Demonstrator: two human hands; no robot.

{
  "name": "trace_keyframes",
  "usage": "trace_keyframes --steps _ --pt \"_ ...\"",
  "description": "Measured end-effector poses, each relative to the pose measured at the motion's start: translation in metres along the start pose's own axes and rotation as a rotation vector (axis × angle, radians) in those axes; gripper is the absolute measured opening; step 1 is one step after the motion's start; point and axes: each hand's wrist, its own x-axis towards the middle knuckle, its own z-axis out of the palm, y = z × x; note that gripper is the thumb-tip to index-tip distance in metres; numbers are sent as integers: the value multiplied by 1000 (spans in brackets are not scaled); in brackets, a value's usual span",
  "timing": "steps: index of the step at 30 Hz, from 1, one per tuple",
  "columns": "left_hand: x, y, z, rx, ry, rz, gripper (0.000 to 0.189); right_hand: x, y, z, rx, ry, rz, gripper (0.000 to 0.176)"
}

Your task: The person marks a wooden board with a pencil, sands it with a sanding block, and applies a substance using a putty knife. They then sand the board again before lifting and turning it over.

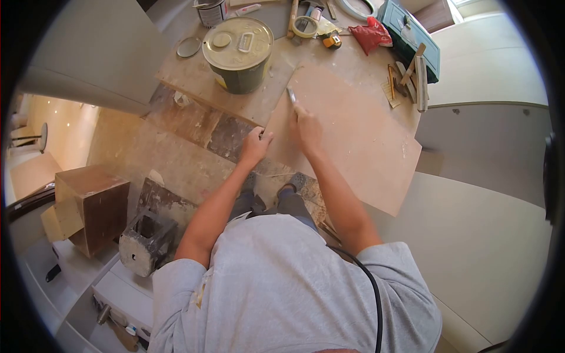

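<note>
A thin pinkish-brown board (353,129) lies on the worktable, its near corner reaching past the table edge. My right hand (307,126) is closed round a tool with a narrow metal blade (291,94), held over the board's left side. Whether it is a scraper or a chisel does not show clearly. Just left of the board's edge, my left hand (256,146) is curled closed, with something small and dark at the fingers that I cannot make out. Small pale flecks dot the board.
Beyond my hands stands a lidded tub (238,56). A tape roll (305,26), tape measure (332,40), red bag (371,35), teal toolbox (412,35) and wood strips (421,82) line the back. A wooden box (100,206) and a stained block-shaped stand (147,241) are lower left.
</note>
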Motion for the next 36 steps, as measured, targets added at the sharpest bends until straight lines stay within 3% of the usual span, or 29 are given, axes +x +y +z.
trace_keyframes --steps 5,8,14,20,23,29,36 --pt "-5 9 -3 34 -4 -57 39 63 7 3 -19 5 -4 29" --pt "-4 4 -2 36 4 -24 38 27 6 11 -26 54 15 30" --pt "-4 3 0 -30 -14 -54 39 82 10 -3 -52 15 27 31" --pt "-3 2 1 25 34 -9 40 46 12 2 -31 54 46 32" --pt "-4 2 0 -44 17 -5 42 86 16 -9 -79 -6 64 32" --pt "-6 10 -3 55 29 -13 41 58 22 -4 -74 14 13 33" --pt "-10 15 -7 -20 6 -12 42 95 20 -3 -78 17 72 31"
